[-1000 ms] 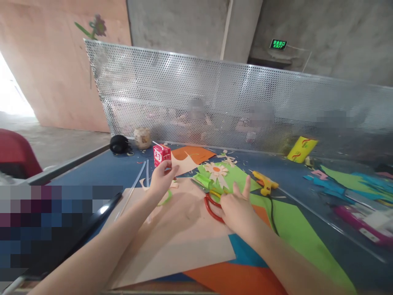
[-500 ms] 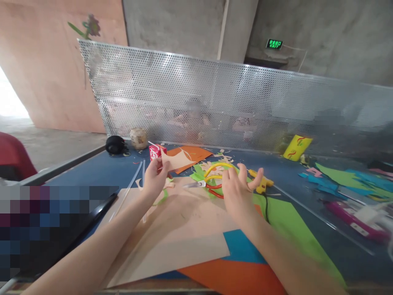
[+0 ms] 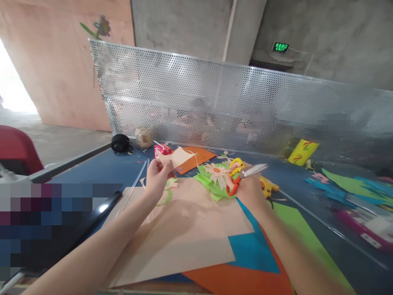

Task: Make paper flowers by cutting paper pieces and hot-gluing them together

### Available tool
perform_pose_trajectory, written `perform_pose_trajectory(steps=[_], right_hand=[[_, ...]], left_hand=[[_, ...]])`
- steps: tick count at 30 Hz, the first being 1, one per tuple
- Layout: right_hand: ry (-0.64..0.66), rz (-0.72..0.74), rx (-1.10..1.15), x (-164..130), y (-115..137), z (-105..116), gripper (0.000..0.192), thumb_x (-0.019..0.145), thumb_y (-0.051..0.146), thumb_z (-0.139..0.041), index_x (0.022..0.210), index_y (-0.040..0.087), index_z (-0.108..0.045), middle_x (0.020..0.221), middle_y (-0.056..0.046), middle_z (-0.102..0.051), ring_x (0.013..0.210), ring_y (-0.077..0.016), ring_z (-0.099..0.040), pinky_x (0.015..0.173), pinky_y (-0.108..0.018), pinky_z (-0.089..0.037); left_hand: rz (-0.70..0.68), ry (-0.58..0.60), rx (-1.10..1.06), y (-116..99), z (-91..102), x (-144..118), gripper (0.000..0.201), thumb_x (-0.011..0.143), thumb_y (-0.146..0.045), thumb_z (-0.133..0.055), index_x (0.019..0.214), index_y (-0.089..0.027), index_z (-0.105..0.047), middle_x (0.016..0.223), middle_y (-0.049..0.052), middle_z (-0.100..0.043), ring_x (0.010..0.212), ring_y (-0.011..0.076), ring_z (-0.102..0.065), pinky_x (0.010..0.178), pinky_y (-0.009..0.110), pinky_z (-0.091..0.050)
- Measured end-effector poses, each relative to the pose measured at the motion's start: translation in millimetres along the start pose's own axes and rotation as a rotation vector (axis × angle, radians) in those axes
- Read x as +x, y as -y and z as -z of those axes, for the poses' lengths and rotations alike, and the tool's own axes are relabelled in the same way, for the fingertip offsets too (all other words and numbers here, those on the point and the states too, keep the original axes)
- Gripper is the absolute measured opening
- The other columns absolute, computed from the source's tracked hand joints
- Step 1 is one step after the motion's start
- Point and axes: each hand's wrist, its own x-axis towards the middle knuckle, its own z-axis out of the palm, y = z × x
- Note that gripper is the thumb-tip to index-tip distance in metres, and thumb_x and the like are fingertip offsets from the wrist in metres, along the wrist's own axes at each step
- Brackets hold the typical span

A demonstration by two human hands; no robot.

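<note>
My left hand [image 3: 157,175] pinches a cut piece of cream paper [image 3: 180,157] between thumb and fingers, above the far edge of the cream sheets. Yellow-and-orange scissors [image 3: 242,175] are in my right hand [image 3: 252,191], their handles to the left and their blades pointing right across the hand. Its fingers are partly hidden behind the handles. Left of the scissors lies a cream paper flower [image 3: 216,170] with an orange centre, on bright green paper leaves [image 3: 218,191]. Under my arms are large cream sheets [image 3: 187,225].
A red drink box [image 3: 162,150] stands behind my left hand. The yellow glue gun [image 3: 269,186] lies right of my right hand. Farther right are a yellow packet [image 3: 303,151] and a purple object [image 3: 362,229]. A perforated metal screen [image 3: 172,86] borders the table's back.
My right hand has turned the scissors, whose blades pointed left before and now point right. The cream paper in my left hand has tilted. The whole view has shifted slightly.
</note>
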Motion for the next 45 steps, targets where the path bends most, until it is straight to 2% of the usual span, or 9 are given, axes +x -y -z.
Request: perform_pose_trajectory(steps=[3, 5, 9, 12, 16, 21, 25, 37, 45], right_hand=[[0.157, -0.092, 0.633, -3, 6, -5, 0.010, 0.068, 0.019, -0.046, 0.077, 0.021, -0.042, 0.077, -0.002, -0.057, 0.070, -0.0151, -0.055, 0.063, -0.029, -0.043], [0.368, -0.218, 0.992, -7, 11, -7, 0.014, 0.066, 0.018, -0.050, 0.074, 0.022, -0.040, 0.071, 0.002, -0.052, 0.061, -0.0127, -0.052, 0.053, -0.025, -0.041], [0.838, -0.481, 1.174, -16, 20, -8, 0.022, 0.068, 0.024, -0.059, 0.072, 0.021, -0.038, 0.060, 0.007, -0.040, 0.046, -0.0060, -0.040, 0.039, -0.017, -0.030], [0.975, -0.576, 1.125, -20, 25, -6, 0.026, 0.070, 0.033, -0.061, 0.071, 0.020, -0.038, 0.054, 0.009, -0.033, 0.039, -0.0027, -0.031, 0.034, -0.013, -0.022], [1.007, -0.626, 1.076, -21, 30, -2, 0.032, 0.070, 0.043, -0.061, 0.071, 0.020, -0.039, 0.056, 0.008, -0.035, 0.040, -0.0025, -0.032, 0.034, -0.012, -0.022], [0.993, -0.646, 1.115, -23, 32, -4, 0.033, 0.069, 0.045, -0.062, 0.073, 0.021, -0.039, 0.060, 0.008, -0.035, 0.042, -0.0027, -0.032, 0.035, -0.013, -0.024], [0.973, -0.687, 1.050, -24, 29, -8, 0.034, 0.069, 0.046, -0.061, 0.074, 0.022, -0.037, 0.061, 0.008, -0.036, 0.040, -0.0028, -0.032, 0.035, -0.015, -0.026], [0.905, -0.723, 1.097, -23, 39, -6, 0.040, 0.065, 0.053, -0.060, 0.075, 0.021, -0.039, 0.048, 0.011, -0.030, 0.036, -0.0034, -0.029, 0.033, -0.014, -0.025], [0.884, -0.752, 1.064, -22, 37, -5, 0.034, 0.069, 0.048, -0.057, 0.073, 0.021, -0.039, 0.046, 0.012, -0.028, 0.035, -0.0028, -0.028, 0.032, -0.015, -0.023]], left_hand=[[0.007, 0.002, -0.038, -3, -0.6, -2, 0.020, 0.070, -0.025, -0.058, 0.074, -0.019, -0.040, 0.060, -0.005, -0.055, 0.056, 0.0157, -0.065, 0.042, 0.021, -0.043], [0.006, 0.007, -0.057, -5, -1.8, -4, 0.020, 0.070, -0.023, -0.058, 0.075, -0.019, -0.040, 0.060, -0.004, -0.056, 0.056, 0.0158, -0.065, 0.040, 0.020, -0.042], [-0.019, 0.027, -0.058, -9, -4.6, -9, 0.020, 0.072, -0.024, -0.057, 0.077, -0.019, -0.039, 0.058, -0.005, -0.055, 0.051, 0.0157, -0.064, 0.036, 0.019, -0.040], [-0.074, 0.033, -0.054, -12, -5.4, -12, 0.018, 0.075, -0.025, -0.056, 0.079, -0.020, -0.039, 0.057, -0.006, -0.054, 0.050, 0.0153, -0.064, 0.034, 0.018, -0.039], [-0.112, 0.045, -0.035, -16, -6.1, -16, 0.017, 0.076, -0.024, -0.055, 0.079, -0.020, -0.039, 0.056, -0.007, -0.054, 0.048, 0.0152, -0.063, 0.033, 0.018, -0.040], [-0.052, 0.015, -0.010, -15, -8.8, -19, 0.016, 0.075, -0.022, -0.055, 0.079, -0.019, -0.039, 0.061, -0.005, -0.057, 0.047, 0.0154, -0.063, 0.032, 0.018, -0.040], [-0.011, -0.013, -0.014, -14, -9.3, -17, 0.016, 0.075, -0.020, -0.054, 0.078, -0.019, -0.039, 0.059, -0.005, -0.056, 0.047, 0.0154, -0.064, 0.032, 0.017, -0.040], [-0.032, 0.160, 0.107, -13, -10.1, -24, 0.016, 0.078, -0.024, -0.052, 0.080, -0.020, -0.037, 0.047, -0.008, -0.051, 0.045, 0.0179, -0.064, 0.032, 0.017, -0.039], [-0.055, 0.164, 0.116, -13, -9.4, -23, 0.016, 0.079, -0.025, -0.052, 0.080, -0.020, -0.036, 0.047, -0.008, -0.051, 0.044, 0.0169, -0.063, 0.031, 0.016, -0.037]])
